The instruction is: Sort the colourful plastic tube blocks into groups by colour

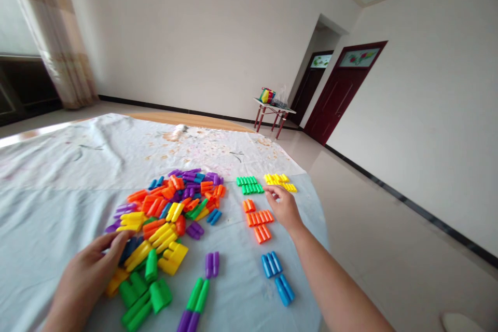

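My left hand [91, 272] is at the near left edge of a heap of plastic bullet-shaped building blocks [155, 205]. Its thumb and fingers close at a dark blue block [131, 249], partly hidden by the hand. Out to the right, my right hand [286, 208] has its fingers curled, the tips at the right end of a green block group [249, 185]. Orange blocks [260, 219] lie just left of that hand, with yellow blocks [279, 181] beyond it. Closer to me are blue blocks [277, 275], a purple block [212, 264] and a green-and-purple joined piece [194, 303].
A pale flowered cloth [233, 155] covers the round table, whose wooden edge [187, 118] shows at the back. Across the room, a small table [274, 107] holds a colourful bag [267, 95]. Dark red doors [344, 93] stand at the right, a curtain [64, 36] at the left.
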{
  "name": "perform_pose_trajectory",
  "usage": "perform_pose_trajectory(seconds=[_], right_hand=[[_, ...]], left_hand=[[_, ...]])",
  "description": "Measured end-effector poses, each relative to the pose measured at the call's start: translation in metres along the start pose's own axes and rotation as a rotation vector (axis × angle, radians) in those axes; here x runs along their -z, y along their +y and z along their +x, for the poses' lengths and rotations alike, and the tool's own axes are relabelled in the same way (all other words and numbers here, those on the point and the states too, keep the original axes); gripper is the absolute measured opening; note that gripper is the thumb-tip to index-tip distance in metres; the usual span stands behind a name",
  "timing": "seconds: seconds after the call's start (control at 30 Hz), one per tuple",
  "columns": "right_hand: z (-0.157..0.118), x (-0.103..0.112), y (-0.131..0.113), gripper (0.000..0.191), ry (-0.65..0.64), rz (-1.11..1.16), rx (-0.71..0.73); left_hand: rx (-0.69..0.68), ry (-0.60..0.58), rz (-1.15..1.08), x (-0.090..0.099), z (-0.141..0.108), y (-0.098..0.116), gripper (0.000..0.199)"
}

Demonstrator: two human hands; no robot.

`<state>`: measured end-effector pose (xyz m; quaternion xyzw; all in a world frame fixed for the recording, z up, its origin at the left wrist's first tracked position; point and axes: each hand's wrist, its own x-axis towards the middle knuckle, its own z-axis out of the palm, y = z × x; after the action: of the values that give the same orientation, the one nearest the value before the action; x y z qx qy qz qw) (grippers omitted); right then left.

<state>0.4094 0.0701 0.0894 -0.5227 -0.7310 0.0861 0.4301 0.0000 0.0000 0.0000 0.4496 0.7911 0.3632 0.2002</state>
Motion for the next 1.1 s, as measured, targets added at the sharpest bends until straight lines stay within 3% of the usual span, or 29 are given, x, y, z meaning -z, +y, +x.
perform_pose_trajectory(seconds=[0.17, 0.33, 0.57, 0.8, 0.97, 1.1], right_hand=[[-0.051, -0.026, -0.069, 0.019, -0.178, 0.242, 0.053], [-0.078, -0.062, -0.1, 0.019, -0.333, 0.304, 0.012], [-0.078, -0.09, -0.117, 0.025, -0.396, 0.25, 0.051], [-0.082, -0.11, -0.118, 0.027, -0.38, 0.153, 0.14], [-0.082, -0.11, -0.12, 0.025, -0.37, 0.162, 0.166], [-0.078, -0.101, -0.115, 0.028, -0.255, 0.217, 0.139]], left_hand=[[0.036, -0.045, -0.088, 0.011, -0.015, 0.025, 0.045], [0.018, -0.02, -0.071, 0.01, -0.019, 0.028, 0.047], [-0.002, -0.01, -0.092, 0.01, -0.021, 0.029, 0.049], [-0.013, -0.008, -0.105, 0.01, -0.023, 0.032, 0.045], [-0.006, -0.002, -0.097, 0.011, -0.025, 0.034, 0.045], [-0.005, -0.007, -0.09, 0.012, -0.025, 0.036, 0.044]])
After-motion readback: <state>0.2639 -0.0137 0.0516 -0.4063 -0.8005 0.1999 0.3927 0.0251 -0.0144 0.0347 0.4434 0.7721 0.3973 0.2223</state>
